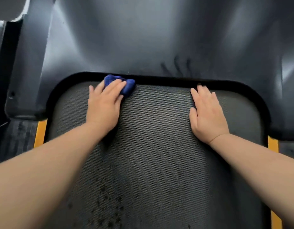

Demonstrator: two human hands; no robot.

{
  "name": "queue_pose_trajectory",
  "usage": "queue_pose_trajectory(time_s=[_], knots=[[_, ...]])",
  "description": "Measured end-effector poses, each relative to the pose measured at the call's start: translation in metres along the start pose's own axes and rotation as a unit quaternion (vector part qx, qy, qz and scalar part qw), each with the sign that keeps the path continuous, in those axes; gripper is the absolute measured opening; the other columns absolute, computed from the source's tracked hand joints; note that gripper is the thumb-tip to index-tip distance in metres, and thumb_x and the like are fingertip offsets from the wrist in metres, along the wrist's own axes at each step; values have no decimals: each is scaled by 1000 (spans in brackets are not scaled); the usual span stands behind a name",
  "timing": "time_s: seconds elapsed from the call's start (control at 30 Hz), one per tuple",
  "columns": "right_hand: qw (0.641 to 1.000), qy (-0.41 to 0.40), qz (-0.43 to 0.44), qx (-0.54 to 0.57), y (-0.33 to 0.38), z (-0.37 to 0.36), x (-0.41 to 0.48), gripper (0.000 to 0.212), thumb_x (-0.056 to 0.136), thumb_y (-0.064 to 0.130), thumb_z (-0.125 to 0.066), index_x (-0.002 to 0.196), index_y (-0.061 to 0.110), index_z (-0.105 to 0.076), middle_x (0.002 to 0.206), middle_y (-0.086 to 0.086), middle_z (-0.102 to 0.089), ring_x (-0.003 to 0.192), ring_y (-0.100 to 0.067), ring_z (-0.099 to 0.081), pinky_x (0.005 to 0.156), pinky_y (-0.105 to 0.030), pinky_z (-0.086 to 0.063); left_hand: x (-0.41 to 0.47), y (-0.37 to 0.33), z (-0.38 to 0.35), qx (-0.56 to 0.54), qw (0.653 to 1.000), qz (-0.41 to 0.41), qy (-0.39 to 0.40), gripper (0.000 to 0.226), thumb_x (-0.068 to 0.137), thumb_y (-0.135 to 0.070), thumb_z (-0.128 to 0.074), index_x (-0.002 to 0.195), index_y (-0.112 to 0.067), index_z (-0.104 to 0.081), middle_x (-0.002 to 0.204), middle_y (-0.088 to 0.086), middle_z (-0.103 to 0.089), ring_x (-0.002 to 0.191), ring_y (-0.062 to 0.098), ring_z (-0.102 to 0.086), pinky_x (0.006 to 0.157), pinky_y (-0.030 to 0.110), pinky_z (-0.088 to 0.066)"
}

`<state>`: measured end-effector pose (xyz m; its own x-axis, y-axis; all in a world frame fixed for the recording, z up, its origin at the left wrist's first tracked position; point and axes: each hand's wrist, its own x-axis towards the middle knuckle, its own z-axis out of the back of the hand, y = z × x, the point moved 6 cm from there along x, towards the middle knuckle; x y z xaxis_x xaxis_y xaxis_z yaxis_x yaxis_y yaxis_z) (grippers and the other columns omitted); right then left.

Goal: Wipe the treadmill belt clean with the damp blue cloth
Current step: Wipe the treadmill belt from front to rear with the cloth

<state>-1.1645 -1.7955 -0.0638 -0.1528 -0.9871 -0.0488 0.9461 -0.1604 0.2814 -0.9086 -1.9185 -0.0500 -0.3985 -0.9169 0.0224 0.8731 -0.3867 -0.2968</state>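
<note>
At the upper middle of the frame, just left of centre, I see the blue cloth (128,88) bunched into a small wad at the far end of the treadmill belt (151,162), right against the black gap where the belt runs under the dark motor cover (143,38). The left hand (104,104) lies on top of the cloth. Its fingers are stretched forward over the wad and only gently bent, pressing it down onto the belt rather than wrapping round it. Blue shows past the fingertips and on the right side of the hand.

To the right of centre, the right hand (207,113) rests palm-down on the bare belt, well apart from the cloth. Its fingers are straight and close together, the tips reaching almost to the black gap — it holds nothing.

Both forearms come in from the lower corners of the frame. The belt has a fine woven texture, and dark specks (106,195) are scattered over it at lower centre, between the arms. A yellow strip (40,133) edges the belt at the left, and a second yellow strip (273,146) edges it at the right.
</note>
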Motion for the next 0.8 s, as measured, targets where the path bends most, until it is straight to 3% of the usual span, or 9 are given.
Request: queue_pose_trajectory(time_s=[0.1, 0.23, 0.33, 0.37, 0.47, 0.57, 0.63, 0.7, 0.8], knots=[[1000, 9, -1, -7, 0, -1, 1, 59, 88, 26, -30, 141, 0, -37, 147, -21, -35, 137, -36, -29, 116, -47, -18, -9, -45, -12, -49, 996, 72, -11, 34, 89, -20, -43, 118, -11, -58, 127, 6, -57, 111, 37, -49, 102, 56, -32], [1000, 14, 6, -6, -2, 1, 1, 59, 86, 22, -29, 139, -1, -39, 145, -22, -37, 135, -38, -32, 114, -48, -20, -49, -139, -39, -112, 980, -145, 72, 40, 87, -22, -40, 118, -13, -63, 128, 4, -60, 117, 35, -54, 103, 60, -30], [1000, 3, 13, 11, -1, 2, 2, 58, 85, 20, -31, 138, -1, -41, 144, -23, -39, 133, -39, -35, 114, -47, -20, -42, -102, -28, -82, 965, -235, 78, 38, 88, -17, -45, 123, -18, -59, 130, 6, -59, 115, 37, -56, 107, 47, -29], [1000, -1, 11, 12, -2, 3, 2, 57, 86, 20, -31, 138, 0, -41, 144, -22, -39, 134, -39, -35, 114, -47, -19, -30, -77, -22, -69, 973, -209, 65, 37, 88, -16, -45, 123, -20, -55, 128, 9, -59, 112, 37, -57, 105, 45, -29], [1000, -3, 13, 9, -2, 3, 1, 57, 87, 20, -30, 140, 0, -39, 145, -21, -37, 136, -37, -31, 116, -46, -18, 1, 0, 0, -79, 997, 13, 17, 35, 93, -13, -42, 127, -21, -49, 134, 6, -50, 122, 33, -45, 108, 50, -22], [1000, 7, 15, 3, -1, 1, 0, 57, 88, 21, -29, 140, 0, -38, 146, -22, -36, 136, -38, -31, 116, -47, -18, -21, -29, -1, -74, 990, 119, -12, 32, 90, -6, -43, 119, -14, -53, 128, 10, -50, 112, 34, -46, 95, 42, -34], [1000, 11, 16, -4, 0, 2, 0, 58, 87, 21, -28, 140, -1, -39, 145, -23, -37, 135, -39, -32, 115, -48, -20, -59, -84, -15, -73, 997, 37, 13, 33, 86, -6, -42, 114, -15, -55, 120, 10, -52, 104, 36, -48, 85, 44, -44], [1000, 10, 19, -9, 0, 2, 1, 58, 87, 22, -28, 139, -1, -39, 144, -23, -38, 134, -39, -33, 114, -48, -21, -97, -124, -30, -81, 989, -104, 65, 42, 83, -13, -41, 121, -15, -59, 130, 4, -56, 114, 33, -48, 93, 55, -44], [1000, 5, 15, -1, 1, 3, 3, 58, 86, 21, -28, 139, 0, -40, 145, -23, -38, 135, -39, -33, 114, -48, -20, -85, -104, -29, -29, 972, -221, 75, 45, 84, -19, -40, 125, -17, -58, 130, 4, -59, 109, 30, -53, 97, 56, -41]])
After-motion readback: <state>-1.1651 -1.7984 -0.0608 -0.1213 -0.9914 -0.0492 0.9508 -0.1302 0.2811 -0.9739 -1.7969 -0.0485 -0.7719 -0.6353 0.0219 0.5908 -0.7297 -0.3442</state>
